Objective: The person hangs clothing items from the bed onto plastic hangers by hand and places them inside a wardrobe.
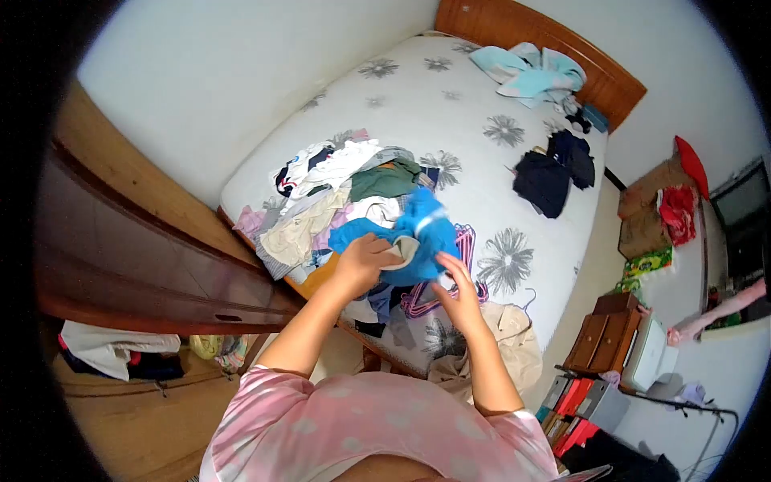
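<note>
Left fingers (389,254) closed on the pale grey-beige part of a blue garment (435,237); right fingers (451,269) spread at its right edge, can't tell if they pinch it. Garment is held over the near part of the bed (474,88), upper end blurred, cut unclear. Pink hangers (465,241) partly hidden under it. Clothes pile (321,201) just beyond and left, items overlapping, dark marks on a white top (291,170) too small to read. Beige garment (510,341) at the near edge, partly behind the right forearm.
</note>
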Tool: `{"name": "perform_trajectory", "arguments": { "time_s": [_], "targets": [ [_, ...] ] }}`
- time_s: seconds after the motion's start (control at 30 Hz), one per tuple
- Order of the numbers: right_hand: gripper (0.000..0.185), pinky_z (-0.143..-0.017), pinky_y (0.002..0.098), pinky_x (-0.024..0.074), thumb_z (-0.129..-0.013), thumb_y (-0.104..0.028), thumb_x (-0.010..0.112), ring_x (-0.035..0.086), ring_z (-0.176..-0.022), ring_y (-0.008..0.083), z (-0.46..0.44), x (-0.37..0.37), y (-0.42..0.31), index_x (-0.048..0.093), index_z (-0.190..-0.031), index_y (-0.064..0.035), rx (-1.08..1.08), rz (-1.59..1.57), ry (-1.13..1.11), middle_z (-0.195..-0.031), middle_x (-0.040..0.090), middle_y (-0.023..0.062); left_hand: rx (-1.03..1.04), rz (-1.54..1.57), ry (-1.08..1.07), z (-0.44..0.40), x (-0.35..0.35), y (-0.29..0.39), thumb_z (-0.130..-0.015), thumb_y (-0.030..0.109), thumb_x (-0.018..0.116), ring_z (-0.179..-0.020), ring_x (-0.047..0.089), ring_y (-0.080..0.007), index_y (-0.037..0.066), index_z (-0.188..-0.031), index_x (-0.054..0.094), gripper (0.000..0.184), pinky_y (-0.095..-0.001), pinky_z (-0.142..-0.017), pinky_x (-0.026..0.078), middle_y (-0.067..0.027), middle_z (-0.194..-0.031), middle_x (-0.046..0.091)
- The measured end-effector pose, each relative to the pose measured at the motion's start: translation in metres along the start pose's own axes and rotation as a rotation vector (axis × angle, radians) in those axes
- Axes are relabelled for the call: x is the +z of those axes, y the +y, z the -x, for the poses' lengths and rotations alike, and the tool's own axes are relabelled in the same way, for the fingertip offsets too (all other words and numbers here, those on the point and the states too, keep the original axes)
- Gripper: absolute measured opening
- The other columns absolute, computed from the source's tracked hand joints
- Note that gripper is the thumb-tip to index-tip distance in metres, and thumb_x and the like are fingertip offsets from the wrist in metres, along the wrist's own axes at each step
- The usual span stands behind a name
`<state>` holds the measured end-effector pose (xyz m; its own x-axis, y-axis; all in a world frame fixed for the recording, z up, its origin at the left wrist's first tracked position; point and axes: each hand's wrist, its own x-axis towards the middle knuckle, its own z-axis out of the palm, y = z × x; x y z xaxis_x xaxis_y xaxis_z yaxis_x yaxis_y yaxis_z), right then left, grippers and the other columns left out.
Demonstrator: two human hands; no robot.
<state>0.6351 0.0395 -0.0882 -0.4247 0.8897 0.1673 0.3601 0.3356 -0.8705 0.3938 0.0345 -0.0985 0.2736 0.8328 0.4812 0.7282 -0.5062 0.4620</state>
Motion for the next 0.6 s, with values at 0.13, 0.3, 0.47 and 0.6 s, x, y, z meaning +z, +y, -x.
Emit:
{"name": "perform_trajectory", "arguments": {
  "time_s": [0.13, 0.3, 0.47, 0.6],
  "targets": [
    [0.043, -0.102, 0.0385, 0.0346, -0.080, -0.002, 0.056, 0.044, -0.121, 0.0319, -0.016, -0.008, -0.023, 0.052, -0.123, -0.0055, -0.196, 0.115, 0.038, -0.129, 0.049, 0.0127, 0.044, 0.045, 0.069, -0.007, -0.014, 0.019, -0.061, 0.003, 0.060, -0.078, 0.056, -0.0260, 0.012, -0.081, 0.071, 0.025, -0.0366, -0.067, 0.046, -0.0046, -0.084, 0.062],
    [0.043, -0.096, 0.0333, 0.0397, -0.082, -0.002, 0.057, 0.051, -0.115, 0.0216, -0.011, -0.013, -0.008, 0.051, -0.124, -0.0050, 0.077, -0.238, -0.014, -0.126, 0.051, 0.0103, 0.005, 0.322, 0.166, -0.019, -0.030, 0.028, -0.068, 0.003, 0.061, -0.079, 0.056, -0.0251, 0.008, -0.073, 0.068, 0.009, -0.0340, -0.073, 0.044, -0.0066, -0.081, 0.061],
    [0.067, -0.105, 0.0366, 0.0326, -0.075, -0.003, 0.069, 0.039, -0.127, 0.0270, -0.001, -0.012, -0.006, 0.040, -0.135, -0.0098, 0.022, -0.150, 0.052, -0.137, 0.039, 0.0132, -0.165, 0.935, 0.187, -0.019, -0.017, 0.028, -0.075, 0.001, 0.062, -0.081, 0.055, -0.0201, 0.006, -0.066, 0.062, 0.011, -0.0292, -0.075, 0.042, -0.0068, -0.083, 0.058],
    [0.077, -0.109, 0.0367, 0.0259, -0.073, -0.005, 0.071, 0.030, -0.134, 0.0265, -0.002, -0.017, -0.007, 0.033, -0.140, -0.0108, 0.014, -0.128, 0.011, -0.143, 0.032, 0.0127, -0.159, 1.100, 0.071, -0.019, -0.008, 0.033, -0.073, -0.003, 0.062, -0.084, 0.055, -0.0190, 0.007, -0.063, 0.060, 0.014, -0.0282, -0.076, 0.042, -0.0061, -0.085, 0.056]
  ]
}}
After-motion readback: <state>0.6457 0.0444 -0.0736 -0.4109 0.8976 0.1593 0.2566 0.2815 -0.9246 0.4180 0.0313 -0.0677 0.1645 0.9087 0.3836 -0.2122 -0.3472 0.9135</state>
